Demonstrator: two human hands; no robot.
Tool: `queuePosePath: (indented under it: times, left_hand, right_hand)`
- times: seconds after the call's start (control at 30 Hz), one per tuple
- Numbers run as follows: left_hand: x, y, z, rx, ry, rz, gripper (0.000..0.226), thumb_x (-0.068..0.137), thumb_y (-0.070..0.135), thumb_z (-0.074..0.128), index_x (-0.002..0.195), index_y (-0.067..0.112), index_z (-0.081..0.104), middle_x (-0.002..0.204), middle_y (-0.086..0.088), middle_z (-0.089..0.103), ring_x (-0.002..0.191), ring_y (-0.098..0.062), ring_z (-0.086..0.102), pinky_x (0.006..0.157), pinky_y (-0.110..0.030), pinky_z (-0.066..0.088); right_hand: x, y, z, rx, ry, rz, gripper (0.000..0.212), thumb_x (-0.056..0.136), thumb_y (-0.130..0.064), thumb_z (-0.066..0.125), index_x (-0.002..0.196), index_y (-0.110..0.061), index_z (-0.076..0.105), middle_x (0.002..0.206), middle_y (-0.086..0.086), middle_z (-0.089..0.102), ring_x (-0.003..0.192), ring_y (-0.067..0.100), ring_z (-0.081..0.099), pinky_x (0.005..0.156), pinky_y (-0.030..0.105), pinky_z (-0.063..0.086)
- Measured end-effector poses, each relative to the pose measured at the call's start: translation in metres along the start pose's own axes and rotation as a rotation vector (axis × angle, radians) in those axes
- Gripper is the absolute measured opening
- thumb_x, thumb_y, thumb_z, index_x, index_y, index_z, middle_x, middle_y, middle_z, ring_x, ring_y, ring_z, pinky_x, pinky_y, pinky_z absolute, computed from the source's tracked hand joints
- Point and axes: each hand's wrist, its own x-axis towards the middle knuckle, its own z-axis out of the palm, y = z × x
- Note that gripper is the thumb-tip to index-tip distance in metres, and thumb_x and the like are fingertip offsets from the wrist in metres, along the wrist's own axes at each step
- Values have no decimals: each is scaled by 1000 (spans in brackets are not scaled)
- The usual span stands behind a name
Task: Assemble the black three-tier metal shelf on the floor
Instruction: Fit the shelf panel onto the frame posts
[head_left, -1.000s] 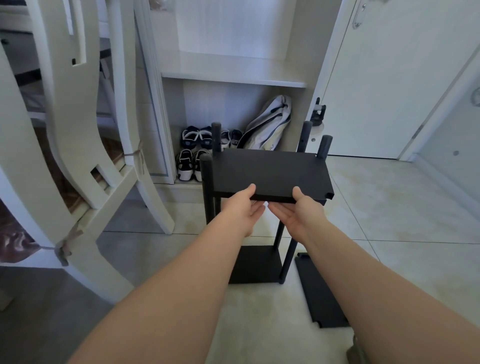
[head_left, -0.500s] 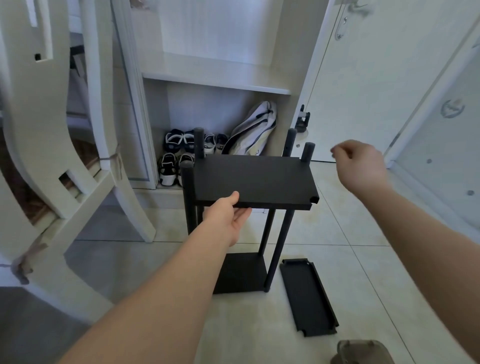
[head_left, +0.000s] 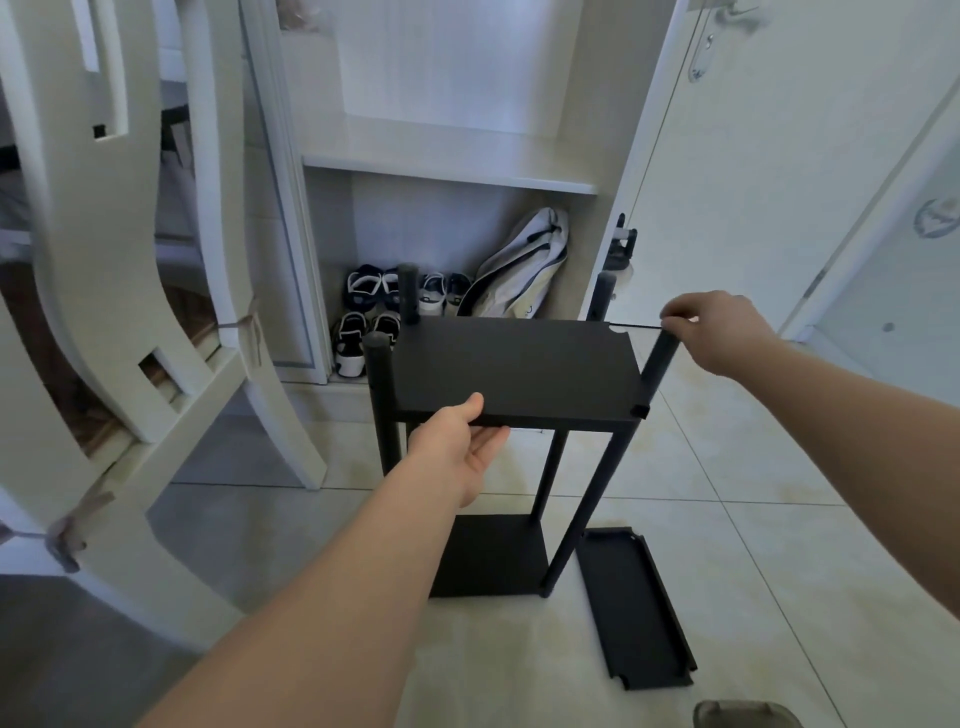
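The black shelf frame stands on the tiled floor, with a bottom panel (head_left: 493, 556) and several upright poles. A middle panel (head_left: 514, 369) sits partway up the poles. My left hand (head_left: 460, 447) grips its near edge, thumb on top and fingers underneath. My right hand (head_left: 714, 327) pinches the top of the near right pole (head_left: 657, 364), which leans slightly out from the panel's corner. A third black panel (head_left: 631, 605) lies flat on the floor to the right of the frame.
A white chair (head_left: 130, 312) stands close on the left. Behind the shelf is an open white cabinet (head_left: 447, 166) holding shoes (head_left: 363, 332) and a bag (head_left: 519, 270). A white door (head_left: 779, 156) is at the right. A grey slipper (head_left: 743, 716) shows at the bottom edge.
My right hand left the panel's near edge, swung out to the right, and now pinches the top of the near right pole. My left hand stays on the panel.
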Motion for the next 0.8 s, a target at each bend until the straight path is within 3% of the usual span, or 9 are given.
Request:
queuePosePath:
  times: [0.1,0.23,0.37,0.53,0.63,0.8]
  left_hand:
    - [0,-1,1,6,2,-1,25,93,8,69,116,0,62,90,-19,76,77,-27,77,66,-35,64]
    - [5,-5,4,-8,41,23,51,93,8,70,139,5,49,105,-20,73,89,-28,74,74,-37,64]
    - [6,-10,10,-20,59,9,39,94,11,69,129,3,55,105,-18,71,87,-27,72,71,-36,63]
    - [7,-13,14,-32,87,11,35,93,11,70,124,2,56,105,-18,70,87,-27,71,75,-37,63]
    - [7,-12,13,-30,111,25,40,92,11,72,127,3,55,107,-18,69,88,-27,72,73,-36,63]
    - [11,-10,14,-34,135,25,39,91,12,73,125,3,55,107,-18,70,88,-27,72,78,-37,63]
  right_hand:
    - [-24,9,-6,124,27,70,16,101,-22,60,109,-20,74,111,5,71,92,28,64,84,37,51]
    - [-56,13,-8,279,67,123,14,98,-25,64,109,-23,73,112,0,71,98,26,69,91,39,53]
    - [-82,13,-3,426,131,197,17,96,-25,68,111,-22,73,110,-1,72,101,25,69,97,43,53]
    - [-100,-2,21,617,265,276,11,92,-30,72,98,-22,69,92,-10,70,87,19,69,82,37,55]
    - [-101,-16,34,743,345,326,16,93,-30,71,104,-18,71,88,-13,67,77,8,64,71,27,49]
    - [-104,-22,49,815,420,330,10,94,-31,67,102,-26,67,91,-17,65,81,-1,61,67,19,45]
